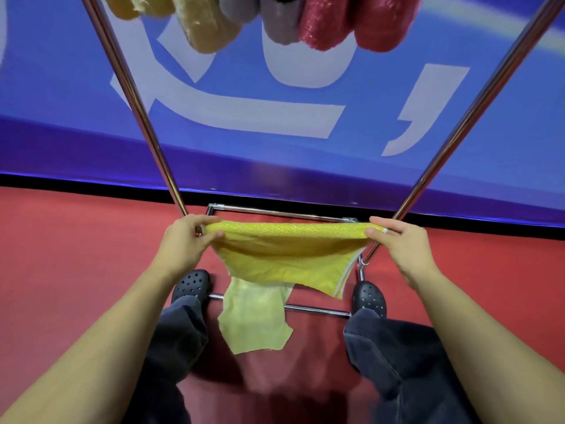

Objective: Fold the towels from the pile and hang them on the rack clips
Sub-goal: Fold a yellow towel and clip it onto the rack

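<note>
The yellow towel (287,252) hangs stretched between the person's two hands, its top edge pulled into a taut, nearly level fold while the rest sags below in a loose, uneven flap. The left hand (186,240) pinches the left end of that fold, thumb under and fingers curled over the cloth. The right hand (397,240) pinches the right end in the same way. Below the yellow towel a paler green towel (253,319) hangs down between the person's legs; what holds it cannot be told. Behind the hands stands the chrome rack (146,123), its two slanted poles rising to either side and its base bars lying on the red floor (61,255). At the top edge, several hanging towels (324,22) in tan, grey and red dangle from the rack. Black clogs (191,286) stand beside the base bars.
</note>
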